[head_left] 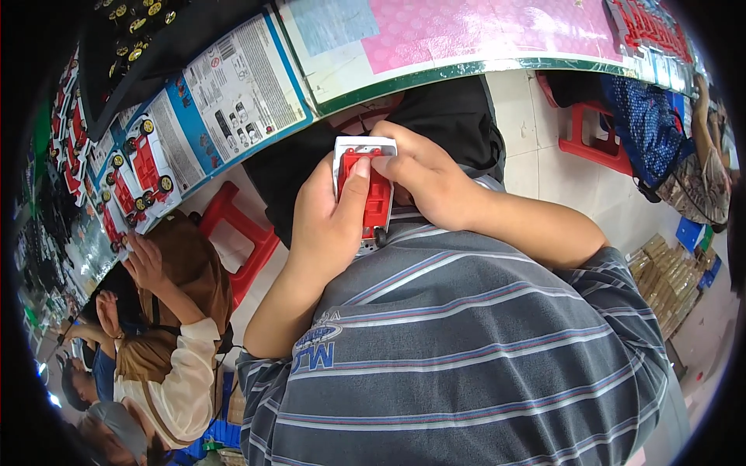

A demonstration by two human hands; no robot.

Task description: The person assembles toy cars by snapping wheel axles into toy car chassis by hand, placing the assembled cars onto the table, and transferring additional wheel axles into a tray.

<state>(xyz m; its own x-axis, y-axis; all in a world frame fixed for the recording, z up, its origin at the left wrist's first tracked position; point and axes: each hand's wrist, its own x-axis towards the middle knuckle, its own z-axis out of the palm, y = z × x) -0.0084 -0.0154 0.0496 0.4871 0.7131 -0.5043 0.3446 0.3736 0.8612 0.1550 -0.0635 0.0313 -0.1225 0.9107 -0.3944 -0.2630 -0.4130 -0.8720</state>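
Note:
Both my hands hold a red toy car body [376, 196] with a white plastic frame around its top end, close against my grey striped shirt. My left hand [330, 221] wraps it from the left, thumb pressed on the red part. From the right, my right hand [423, 179] grips it with fingers on its upper edge. A small black wheel shows at the car's lower end.
The green-edged workbench [435, 74] curves above, with a pink mat [497, 27], printed toy-car cartons [233, 85] and red parts [649, 27]. Red plastic stools [241, 233] stand below it. A person in a brown and cream top [175, 342] works at my left.

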